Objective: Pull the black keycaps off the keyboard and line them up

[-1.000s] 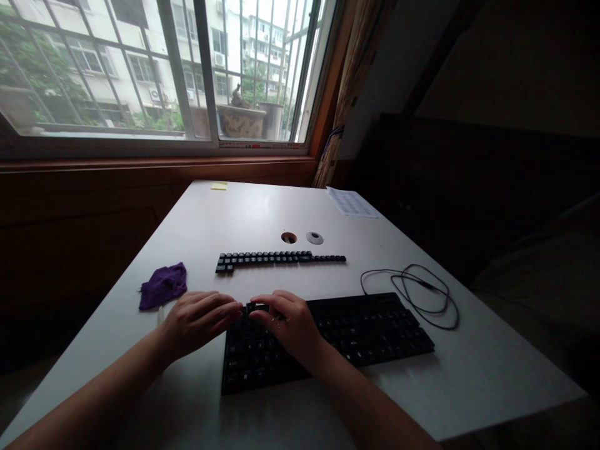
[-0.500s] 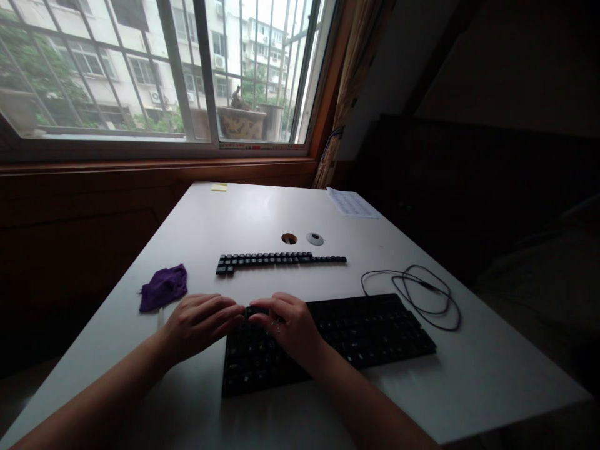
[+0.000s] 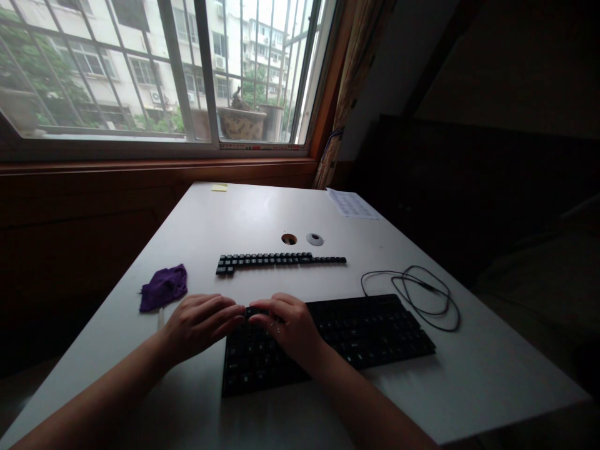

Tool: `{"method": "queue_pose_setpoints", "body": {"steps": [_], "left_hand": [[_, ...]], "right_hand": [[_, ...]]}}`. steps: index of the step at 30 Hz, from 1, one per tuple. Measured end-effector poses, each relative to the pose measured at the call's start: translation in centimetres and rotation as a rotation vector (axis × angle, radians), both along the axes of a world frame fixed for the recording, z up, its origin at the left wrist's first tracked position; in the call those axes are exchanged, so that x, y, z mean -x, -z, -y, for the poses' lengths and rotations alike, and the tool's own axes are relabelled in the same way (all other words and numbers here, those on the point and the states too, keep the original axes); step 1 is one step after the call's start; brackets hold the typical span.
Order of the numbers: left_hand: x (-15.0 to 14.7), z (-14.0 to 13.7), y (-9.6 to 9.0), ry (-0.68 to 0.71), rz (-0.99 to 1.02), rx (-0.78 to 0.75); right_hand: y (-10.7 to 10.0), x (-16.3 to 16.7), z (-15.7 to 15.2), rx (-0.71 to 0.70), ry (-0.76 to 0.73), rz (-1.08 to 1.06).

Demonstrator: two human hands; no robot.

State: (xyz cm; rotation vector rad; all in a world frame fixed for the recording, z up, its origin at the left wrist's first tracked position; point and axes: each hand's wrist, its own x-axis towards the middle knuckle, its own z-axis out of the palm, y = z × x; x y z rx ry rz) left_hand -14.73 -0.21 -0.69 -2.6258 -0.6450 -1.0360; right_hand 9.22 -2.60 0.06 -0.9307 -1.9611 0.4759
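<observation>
There is one left hand [image 3: 197, 322], one right hand [image 3: 290, 317], one keyboard [image 3: 359, 325], three rows of loose keys [image 3: 267, 262], one cable [image 3: 404, 273], one cloth [image 3: 164, 287], one table [image 3: 244, 215].

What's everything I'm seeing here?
Desk: one, white, centre
Keyboard: one, black, under hands
Keycaps: many, black, behind keyboard
Cable: one, black, desk's right
Cloth: one, purple, desk's left
Thin object: one, whitish, by cloth
Sticky note: one, yellow, far-left corner
Paper: uncertain count, white, far-right edge
Desk hole: one, brownish, behind keycaps
Round cover: one, grey, beside hole
Barred window: one, grey, beyond desk
Curtain: one, brownish, window's right
Flowerpots: several, brownish, outside
Buildings: several, pale, outside
Foliage: several patches, green, outside
Left hand: one, bare, keyboard's left end
Right hand: one, bare, over keyboard
</observation>
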Motion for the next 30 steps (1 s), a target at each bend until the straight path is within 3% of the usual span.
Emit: {"method": "queue_pose_setpoints", "body": {"steps": [30], "left_hand": [[-0.09,-0.11,0.35,-0.032,-0.006,0.068]], "right_hand": [[-0.03,0.02,0.1,0.018,0.007,0.035]]}}
